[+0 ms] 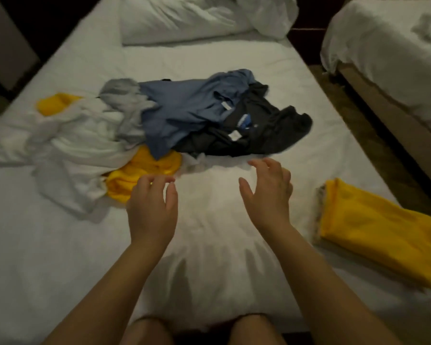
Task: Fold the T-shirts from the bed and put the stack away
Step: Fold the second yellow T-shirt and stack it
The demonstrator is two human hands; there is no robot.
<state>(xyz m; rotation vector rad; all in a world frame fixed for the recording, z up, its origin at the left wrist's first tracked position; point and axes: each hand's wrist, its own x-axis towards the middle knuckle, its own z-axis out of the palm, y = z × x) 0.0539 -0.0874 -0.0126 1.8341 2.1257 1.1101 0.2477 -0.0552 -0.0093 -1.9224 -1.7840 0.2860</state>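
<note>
One folded yellow T-shirt (376,230) lies at the bed's (60,257) right edge; the unfolded pile (179,120) (blue, dark, white, yellow) waits mid-bed. Left hand (152,207) and right hand (269,192) hover empty, fingers spread wide.

A rumpled white cotton bed sheet (234,58) looks matt and creased across the frame. At centre, the soft blue cloth T-shirt (184,105) and dark grey knit T-shirt (271,130) lie matt; lower right, the folded yellow cloth T-shirt (378,230) looks smooth.
</note>
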